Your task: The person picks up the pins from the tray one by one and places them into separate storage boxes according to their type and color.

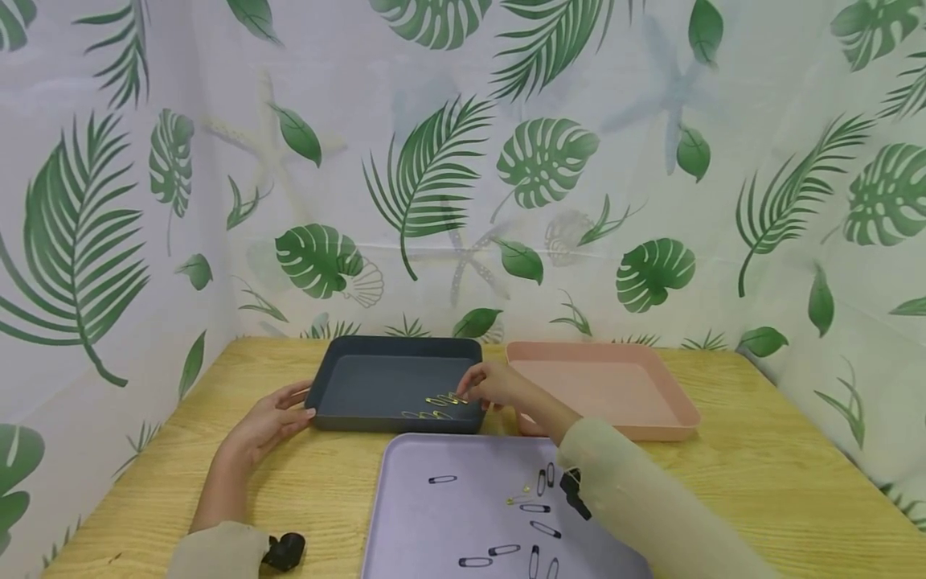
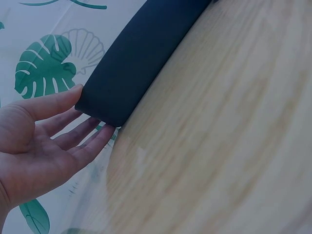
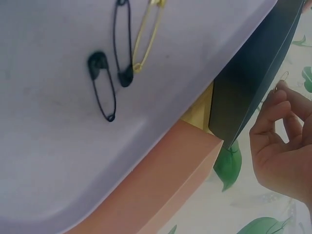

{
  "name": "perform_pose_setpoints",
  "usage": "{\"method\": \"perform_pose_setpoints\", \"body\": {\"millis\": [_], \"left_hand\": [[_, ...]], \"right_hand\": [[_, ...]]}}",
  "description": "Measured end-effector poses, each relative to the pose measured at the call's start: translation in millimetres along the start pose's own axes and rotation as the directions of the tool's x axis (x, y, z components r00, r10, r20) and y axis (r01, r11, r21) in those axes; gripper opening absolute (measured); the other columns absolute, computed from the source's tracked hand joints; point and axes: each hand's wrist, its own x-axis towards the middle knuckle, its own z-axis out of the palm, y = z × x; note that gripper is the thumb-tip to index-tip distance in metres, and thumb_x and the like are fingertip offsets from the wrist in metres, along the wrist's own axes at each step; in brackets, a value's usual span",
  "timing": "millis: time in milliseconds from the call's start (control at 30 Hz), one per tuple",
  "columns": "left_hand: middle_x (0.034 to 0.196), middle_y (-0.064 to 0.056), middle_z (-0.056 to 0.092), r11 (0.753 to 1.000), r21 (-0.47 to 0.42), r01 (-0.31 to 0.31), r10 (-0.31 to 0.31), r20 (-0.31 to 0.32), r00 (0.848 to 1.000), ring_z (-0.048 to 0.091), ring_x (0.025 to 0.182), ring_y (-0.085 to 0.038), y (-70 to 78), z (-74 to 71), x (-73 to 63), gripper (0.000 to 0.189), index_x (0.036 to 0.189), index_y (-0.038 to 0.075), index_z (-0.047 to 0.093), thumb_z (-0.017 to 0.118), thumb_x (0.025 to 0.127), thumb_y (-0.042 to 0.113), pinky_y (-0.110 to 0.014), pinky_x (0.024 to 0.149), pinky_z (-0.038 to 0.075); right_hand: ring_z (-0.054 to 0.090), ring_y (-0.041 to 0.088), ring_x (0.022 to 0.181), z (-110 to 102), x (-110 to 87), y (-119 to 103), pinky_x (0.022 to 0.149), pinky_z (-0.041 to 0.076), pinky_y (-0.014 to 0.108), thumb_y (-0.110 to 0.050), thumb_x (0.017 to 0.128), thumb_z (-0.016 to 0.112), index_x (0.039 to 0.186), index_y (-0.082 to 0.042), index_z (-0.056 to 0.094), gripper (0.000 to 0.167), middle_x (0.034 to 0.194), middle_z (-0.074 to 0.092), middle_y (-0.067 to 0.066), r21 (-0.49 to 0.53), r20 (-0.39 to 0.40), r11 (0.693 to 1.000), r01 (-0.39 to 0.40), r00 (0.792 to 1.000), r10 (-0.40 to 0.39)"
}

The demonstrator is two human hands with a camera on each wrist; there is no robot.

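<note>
Purple tray [image 1: 408, 523] front, pink tray [image 1: 608, 388] back right, dark tray [image 1: 383, 379] back left. Left hand [image 1: 264, 422]: fingers loosely extended, touching dark tray's left end. Right hand [image 1: 495, 386]: pinching, at its right end. Black pins [image 1: 535, 508]: purple tray. Gold pins [image 1: 438, 400]: one pinched, others dark/purple.
</note>
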Motion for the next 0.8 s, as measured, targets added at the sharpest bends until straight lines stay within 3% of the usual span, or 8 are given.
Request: {"method": "perform_pose_setpoints", "body": {"millis": [533, 800], "left_hand": [[0.145, -0.029, 0.013, 1.000, -0.004, -0.009, 0.009, 0.011, 1.000, 0.033, 0.125, -0.037, 1.0, 1.7, 1.0, 0.065, 0.144, -0.004, 0.015, 0.053, 0.091, -0.001, -0.033, 0.093, 0.040], [0.146, -0.027, 0.013, 1.000, -0.002, 0.000, 0.000, -0.003, 1.000, 0.031, 0.126, -0.038, 1.8, 1.7, -0.6, 0.064, 0.144, -0.003, 0.015, 0.052, 0.092, 0.000, -0.033, 0.094, 0.040]], "right_hand": [[0.046, 0.012, 0.047, 9, 18.8, 2, 0.041, 0.038, 0.022, -0.003, 0.081, 0.065, 0.086, -0.004, 0.069, 0.006, 0.062, 0.058, 0.006, -0.077, -0.068, 0.996, -0.053, 0.997, 0.047], [0.044, 0.011, 0.048, 11, 20.0, 4, 0.041, 0.037, 0.021, -0.003, 0.081, 0.065, 0.086, -0.004, 0.069, 0.006, 0.066, 0.060, 0.010, -0.103, -0.077, 0.994, -0.044, 0.996, 0.036]]}}
